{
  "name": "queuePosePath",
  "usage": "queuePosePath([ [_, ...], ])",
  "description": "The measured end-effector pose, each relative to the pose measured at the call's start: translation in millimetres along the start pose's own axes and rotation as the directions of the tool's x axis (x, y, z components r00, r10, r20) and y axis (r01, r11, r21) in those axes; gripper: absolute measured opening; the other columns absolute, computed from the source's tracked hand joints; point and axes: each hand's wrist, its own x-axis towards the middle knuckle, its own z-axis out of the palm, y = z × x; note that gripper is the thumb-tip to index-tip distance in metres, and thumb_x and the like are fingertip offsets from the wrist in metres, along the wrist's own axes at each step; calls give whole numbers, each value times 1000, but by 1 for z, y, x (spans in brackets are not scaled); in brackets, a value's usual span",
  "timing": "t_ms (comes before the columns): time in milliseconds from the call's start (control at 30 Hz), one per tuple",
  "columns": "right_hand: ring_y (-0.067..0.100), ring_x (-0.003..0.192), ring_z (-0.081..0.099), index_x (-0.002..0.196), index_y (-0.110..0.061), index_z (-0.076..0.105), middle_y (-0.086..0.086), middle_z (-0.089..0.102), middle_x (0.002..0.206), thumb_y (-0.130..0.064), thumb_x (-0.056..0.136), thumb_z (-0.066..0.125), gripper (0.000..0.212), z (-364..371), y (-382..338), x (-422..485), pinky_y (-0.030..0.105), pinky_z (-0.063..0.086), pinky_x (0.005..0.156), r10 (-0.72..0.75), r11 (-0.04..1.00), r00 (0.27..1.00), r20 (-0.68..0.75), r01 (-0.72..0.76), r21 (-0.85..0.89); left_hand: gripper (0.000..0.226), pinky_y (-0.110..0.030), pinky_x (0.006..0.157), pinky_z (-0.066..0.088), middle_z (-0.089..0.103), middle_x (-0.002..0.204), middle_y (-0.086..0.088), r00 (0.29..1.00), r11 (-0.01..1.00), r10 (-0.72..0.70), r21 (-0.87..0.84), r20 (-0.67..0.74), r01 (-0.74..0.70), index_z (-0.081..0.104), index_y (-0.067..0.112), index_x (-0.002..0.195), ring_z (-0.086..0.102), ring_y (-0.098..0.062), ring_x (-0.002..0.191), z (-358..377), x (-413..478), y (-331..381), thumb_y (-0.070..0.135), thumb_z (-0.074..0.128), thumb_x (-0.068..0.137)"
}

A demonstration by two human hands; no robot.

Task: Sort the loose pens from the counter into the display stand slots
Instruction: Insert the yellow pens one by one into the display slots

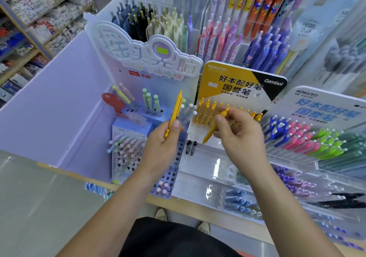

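Far left, pastel stand (126,138): stands just beside the left hand, holed face partly filled with pastel pens. By colour, looks like no home for a yellow barrel.
Left hand (162,138): curls round the lower end of a yellow pen, thumb pressed on the barrel. Hovers in front of the gap between the two stands.
Left yellow pen (175,112): points almost straight up, clip end high, leaning slightly right. Sits just left of the yellow row.
Yellow stand (237,84): lies behind and between both hands. Carries a row of yellow pens (205,112) upright at its left, with the rest of the row hidden by fingers.
Right yellow pen (210,133): slants from tip at lower left to clip end at upper right, across the front of the row. Nearer the slots than the other pen.
Right hand (243,136): pinches the upper barrel between thumb and fingertips, back of the hand up, wrist coming in from the right.
Coming move: likely calls for standing that slanted barrel upright, tip down, over a slot. Cannot make out a free slot.
Far right, blue stand (320,106): holds blue, pink and green pens, well apart from the yellow ones.
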Motion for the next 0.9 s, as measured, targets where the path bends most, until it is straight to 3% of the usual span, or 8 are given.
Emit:
queuePosePath([
  [100,18,78,68,109,-22,74,-5,69,82,-22,97,70,14,11,-6,14,45,59,76,-44,999,996,-75,42,-21,35,-26,54,33,39,69,-3,997,994,-63,-88,54,68,63,12,114,34,-13,57,6,-1,-6,41,43,111],
  [167,11,77,68,111,-20,73,-11,69,83,-18,96,71,16,20,-8,21,42,59,78,-59,998,990,-132,55,-36,25,-23,52,31,41,63,7,992,982,-100,-152,72,110,58,11,108,33,-9,53,11,-2,-9,32,45,112],
  [300,14,82,71,113,-18,71,-4,72,90,-21,98,66,17,29,-4,27,42,59,78,-132,986,981,-145,115,-125,22,-25,55,40,57,72,-2,994,983,-80,-157,75,91,61,14,104,46,-16,60,13,-7,-15,29,46,111],
  [533,16,77,65,105,-20,70,-6,68,86,-14,96,64,13,27,-3,28,41,56,73,-186,946,980,-73,159,-281,21,-26,58,36,42,69,-3,992,976,-81,-193,100,99,69,20,104,40,-16,66,4,-8,-18,33,54,107],
  [633,18,77,63,114,-17,70,-6,66,84,-14,95,68,19,34,-3,22,41,54,74,-239,903,970,-33,210,-376,17,-23,58,37,46,65,6,992,968,-71,-232,106,93,75,21,105,40,-12,62,4,-9,-17,32,61,105],
  [700,20,76,65,125,-21,60,-5,66,82,-15,96,68,31,38,-4,21,41,55,71,-217,918,975,-36,192,-348,13,-34,67,49,62,75,-4,993,966,-52,-248,102,76,79,30,103,52,-11,70,4,-8,-17,30,66,103],
  [767,21,74,66,123,-24,58,-4,68,80,-15,96,67,30,42,-3,22,43,55,67,-215,922,976,-38,190,-339,15,-46,83,57,70,93,-17,995,967,-32,-250,90,54,80,36,100,59,-17,82,3,-9,-18,26,69,101],
  [900,22,84,66,111,-17,73,-1,71,92,-10,92,70,21,44,-1,22,42,55,76,-278,898,957,-77,230,-376,22,-35,74,51,59,94,-27,999,970,2,-244,50,10,80,44,98,54,-21,79,0,-10,-18,23,74,98],
])
